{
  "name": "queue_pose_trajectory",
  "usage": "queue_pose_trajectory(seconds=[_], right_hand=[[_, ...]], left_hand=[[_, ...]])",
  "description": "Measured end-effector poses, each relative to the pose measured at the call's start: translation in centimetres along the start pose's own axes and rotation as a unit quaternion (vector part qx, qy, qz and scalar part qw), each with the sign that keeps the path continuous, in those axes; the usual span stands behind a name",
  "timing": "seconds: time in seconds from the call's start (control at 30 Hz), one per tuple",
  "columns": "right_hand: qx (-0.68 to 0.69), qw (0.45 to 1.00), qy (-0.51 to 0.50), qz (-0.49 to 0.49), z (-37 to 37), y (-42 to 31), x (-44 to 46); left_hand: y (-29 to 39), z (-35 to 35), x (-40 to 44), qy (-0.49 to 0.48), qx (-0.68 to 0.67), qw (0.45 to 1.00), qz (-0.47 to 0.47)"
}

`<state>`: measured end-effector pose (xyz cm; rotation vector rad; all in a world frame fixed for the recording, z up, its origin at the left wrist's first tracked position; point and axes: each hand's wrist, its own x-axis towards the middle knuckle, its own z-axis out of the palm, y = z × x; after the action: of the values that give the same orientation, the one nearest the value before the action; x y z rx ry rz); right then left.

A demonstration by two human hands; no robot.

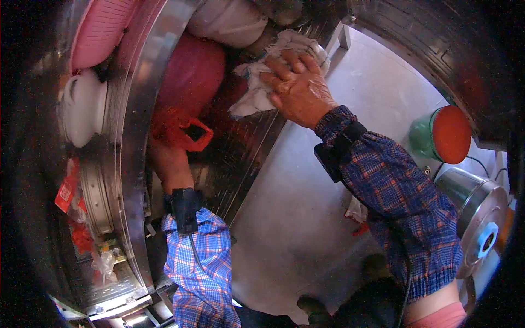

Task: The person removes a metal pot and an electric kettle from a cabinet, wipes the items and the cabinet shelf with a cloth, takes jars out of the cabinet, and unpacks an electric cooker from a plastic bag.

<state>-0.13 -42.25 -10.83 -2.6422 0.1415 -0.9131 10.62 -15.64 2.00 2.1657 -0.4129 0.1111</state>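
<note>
My right hand (pixel 301 90) lies with its fingers spread on a whitish cloth (pixel 254 95), at the edge of a dark lower shelf (pixel 243 147). On the left, my left hand (pixel 170 158) reaches in beside a red plastic bag (pixel 188 131); its fingers are hidden by the bag and shadow. Behind the bag stands a rounded dark pink object (pixel 194 74). A pale container (pixel 229 23) sits further back, near the cloth.
A pink basket (pixel 104 30) and a white pot (pixel 85 108) stand on the upper surface at left. On the right are a green container with a red-brown top (pixel 451 134) and a metal canister (pixel 476 202). Grey floor (pixel 290 202) lies below.
</note>
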Motion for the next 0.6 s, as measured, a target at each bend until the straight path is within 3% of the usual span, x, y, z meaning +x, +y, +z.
queue_pose_trajectory(seconds=[0.03,0.1,0.13,0.17,0.2,0.23,0.3,0.33,0.4,0.43,0.5,0.53,0.57,0.6], right_hand=[[0.001,1.0,0.002,0.0,-0.1,0.0,0.0],[-0.007,1.0,0.002,0.001,-0.3,-0.1,0.1],[-0.006,1.0,0.003,0.0,-0.2,-0.1,0.1],[0.0,1.0,0.006,0.0,-0.1,-0.1,0.0],[0.005,1.0,0.01,-0.001,-0.1,0.0,0.0],[0.005,1.0,0.011,-0.002,-0.2,-0.1,-0.1],[-0.004,1.0,-0.004,0.002,-0.6,-0.2,0.2],[-0.006,1.0,-0.002,-0.001,-0.5,-0.1,0.2],[-0.005,1.0,-0.015,-0.004,0.1,0.1,0.0],[-0.006,1.0,-0.014,-0.005,0.0,0.0,0.1],[-0.006,1.0,-0.014,0.0,-0.3,-0.1,0.2],[-0.008,1.0,-0.012,-0.002,-0.3,-0.1,0.2],[-0.011,1.0,-0.01,-0.003,-0.3,-0.1,0.1],[-0.013,1.0,-0.009,-0.005,-0.3,-0.2,0.1]], left_hand=[[0.9,0.0,-0.6,0.001,0.001,1.0,0.001],[2.2,0.7,-2.1,0.045,0.225,0.97,0.083],[1.7,0.8,-2.0,0.046,0.226,0.97,0.083],[0.5,1.1,-1.8,0.016,0.021,0.996,0.086],[-0.6,1.3,-1.7,-0.015,-0.185,0.979,0.085],[-1.2,1.4,-2.0,-0.014,-0.185,0.979,0.086],[-1.7,1.7,-2.8,0.026,-0.382,0.921,-0.068],[-1.4,2.1,-3.2,0.028,-0.384,0.921,-0.065],[-0.8,2.8,-4.5,0.037,-0.255,0.961,-0.099],[0.0,2.7,-5.1,0.038,-0.256,0.961,-0.098],[2.0,1.8,-6.3,0.042,-0.06,0.994,-0.08],[1.1,0.3,-6.8,0.043,-0.062,0.994,-0.078],[-1.1,-2.4,-6.8,0.063,0.123,0.99,-0.001],[-3.6,-4.9,-6.2,0.082,0.304,0.946,0.074]])
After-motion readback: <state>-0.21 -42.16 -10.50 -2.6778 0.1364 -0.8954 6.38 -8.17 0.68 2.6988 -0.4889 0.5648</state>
